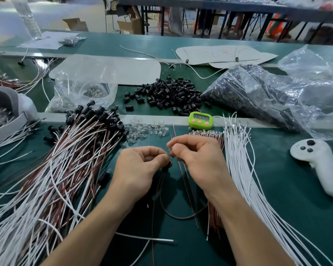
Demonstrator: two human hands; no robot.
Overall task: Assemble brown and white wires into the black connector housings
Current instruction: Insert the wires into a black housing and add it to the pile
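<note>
Housing (165,168), black and small, sits above the surface (273,169) centre, pinched by left hand (140,169) fingers (158,158). Right hand (198,162) fingers pinch a brown wire (181,173) tip just beside it. Wire looks light and limp: grip close behind the tip.

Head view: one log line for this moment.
step: wire insertion | left hand: holds housing | right hand: pinches brown wire near housing | finished pile: left | white wires: right

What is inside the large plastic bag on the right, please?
A dense heap of black connector housings fills the plastic bag; glaring folds hide what lies at its right end.
</note>
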